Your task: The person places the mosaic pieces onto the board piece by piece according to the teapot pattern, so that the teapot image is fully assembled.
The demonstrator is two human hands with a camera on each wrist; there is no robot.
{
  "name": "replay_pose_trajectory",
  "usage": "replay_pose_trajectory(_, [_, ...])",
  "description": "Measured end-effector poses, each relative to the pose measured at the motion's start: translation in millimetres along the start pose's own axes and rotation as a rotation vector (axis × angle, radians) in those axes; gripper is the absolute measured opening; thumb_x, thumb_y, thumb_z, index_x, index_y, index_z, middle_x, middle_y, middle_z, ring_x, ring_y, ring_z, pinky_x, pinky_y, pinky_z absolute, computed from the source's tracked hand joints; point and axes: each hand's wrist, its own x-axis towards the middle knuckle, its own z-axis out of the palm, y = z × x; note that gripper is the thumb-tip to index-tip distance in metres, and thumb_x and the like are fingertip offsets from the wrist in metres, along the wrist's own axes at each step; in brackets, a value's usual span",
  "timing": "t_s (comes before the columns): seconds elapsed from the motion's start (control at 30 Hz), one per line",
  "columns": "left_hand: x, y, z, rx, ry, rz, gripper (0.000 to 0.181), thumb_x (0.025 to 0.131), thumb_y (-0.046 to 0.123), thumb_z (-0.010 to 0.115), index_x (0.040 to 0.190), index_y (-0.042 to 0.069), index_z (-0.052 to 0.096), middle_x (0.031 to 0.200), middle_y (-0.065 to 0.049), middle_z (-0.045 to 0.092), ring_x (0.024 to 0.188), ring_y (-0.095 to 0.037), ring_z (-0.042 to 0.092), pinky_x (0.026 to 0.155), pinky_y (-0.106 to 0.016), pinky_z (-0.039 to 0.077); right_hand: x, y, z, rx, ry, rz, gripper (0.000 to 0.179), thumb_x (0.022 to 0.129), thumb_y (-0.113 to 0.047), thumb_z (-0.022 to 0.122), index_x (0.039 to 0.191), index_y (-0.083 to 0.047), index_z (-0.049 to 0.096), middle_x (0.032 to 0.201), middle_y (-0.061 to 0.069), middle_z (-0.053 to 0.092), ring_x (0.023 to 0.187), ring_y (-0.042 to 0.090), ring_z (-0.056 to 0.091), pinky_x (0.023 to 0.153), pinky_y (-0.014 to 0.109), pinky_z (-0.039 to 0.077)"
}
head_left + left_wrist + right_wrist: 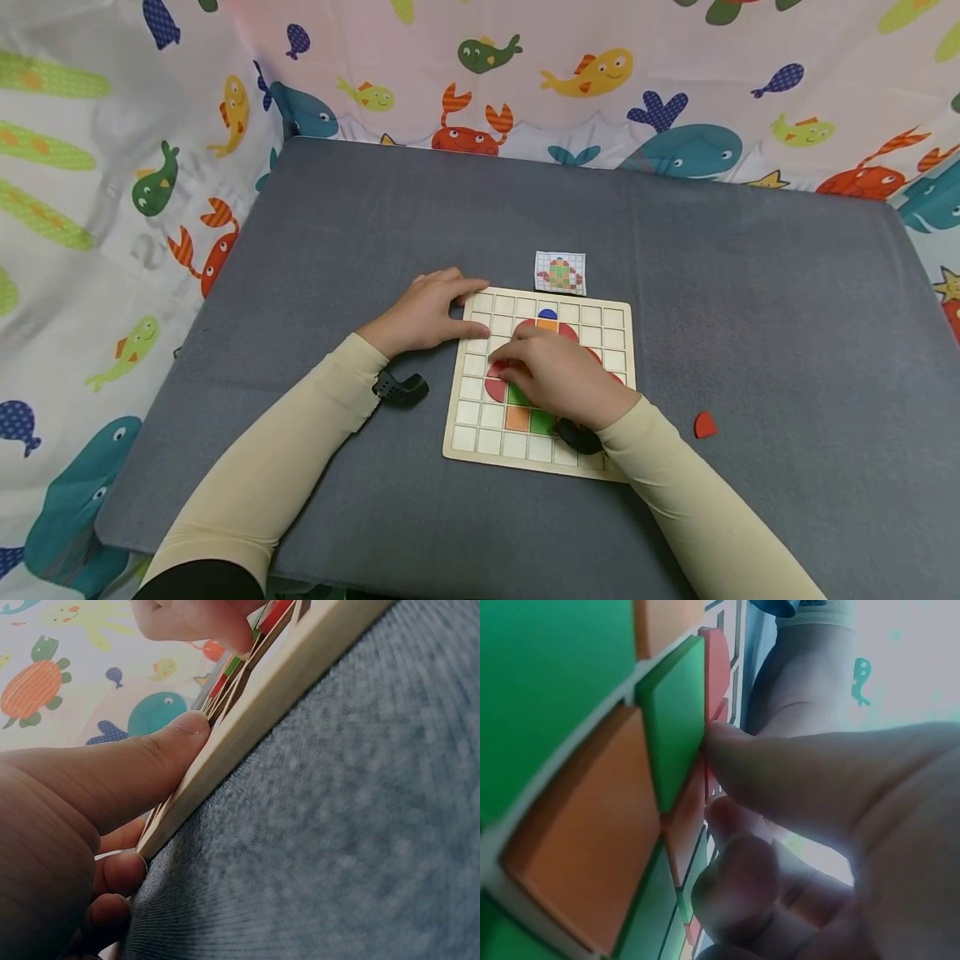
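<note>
My left hand [423, 312] grips the upper left corner of a wooden grid board [477, 439]. In the left wrist view its thumb lies on the board's rim and the other fingers curl at the corner. Over the middle of the board, my right hand [566, 375] pinches a small red piece [497, 368] at the left of the pattern. Just below sits another red piece [495, 390]. Green squares [542, 422], orange squares [517, 418] and a blue half-round piece [547, 314] fill other cells. The right hand hides part of the pattern.
A small pattern card [560, 273] stands at the board's far edge. One loose red piece [705, 425] lies on the grey table [780, 333] to the right, beyond the right forearm. A curtain with sea animals [420, 50] hangs behind the table.
</note>
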Motion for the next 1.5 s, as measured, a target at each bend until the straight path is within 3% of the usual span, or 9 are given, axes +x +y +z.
replay_pose_trajectory(0.43, [0.3,1.1,-0.2,0.002,0.002,0.000,0.074,0.090,0.052,0.081,0.151,0.015,0.059,0.095,-0.002,0.050,0.083,-0.020,0.043,0.088,-0.041,0.028,2.0,0.6,-0.3,0.020,0.036,0.020,0.006,0.094,-0.011,0.079,0.097,-0.015,0.079,0.097,-0.005,0.066,0.083,0.010,0.059,0.072,0.027,0.051])
replay_pose_trajectory(0.7, [-0.3,1.1,0.5,0.006,-0.002,0.002,0.075,0.090,0.052,0.081,0.151,0.015,0.059,0.095,-0.002,0.050,0.083,-0.020,0.043,0.087,-0.041,0.028,2.1,-0.1,-1.4,0.019,0.047,0.029,0.011,0.098,-0.009,0.074,0.107,-0.011,0.080,0.098,-0.002,0.069,0.085,0.013,0.059,0.074,0.030,0.052])
replay_pose_trajectory(0.87, [0.7,1.9,0.5,0.009,0.006,0.002,0.074,0.091,0.052,0.081,0.151,0.014,0.059,0.095,-0.002,0.050,0.084,-0.020,0.043,0.087,-0.041,0.027,4.5,-2.6,-0.1,0.065,0.062,0.093,0.006,0.098,-0.012,0.073,0.097,-0.012,0.078,0.091,-0.004,0.070,0.081,0.013,0.059,0.072,0.031,0.052])
replay_pose_trajectory(1.07, [-0.3,3.0,-0.1,0.015,0.005,-0.005,0.073,0.091,0.051,0.081,0.150,0.015,0.060,0.096,-0.002,0.050,0.084,-0.020,0.043,0.086,-0.041,0.027,6.8,-6.6,1.9,0.140,0.062,0.188,0.008,0.098,-0.012,0.069,0.104,-0.010,0.073,0.075,-0.006,0.066,0.065,0.012,0.056,0.059,0.031,0.048])
replay_pose_trajectory(1.5, [0.3,1.0,-0.4,0.022,-0.001,0.000,0.076,0.090,0.053,0.081,0.151,0.014,0.059,0.096,-0.002,0.050,0.086,-0.020,0.044,0.086,-0.041,0.027,6.4,-21.2,5.3,0.138,0.058,0.396,0.006,0.094,-0.013,0.064,0.092,-0.015,0.069,0.056,-0.004,0.052,0.050,0.016,0.048,0.046,0.031,0.032])
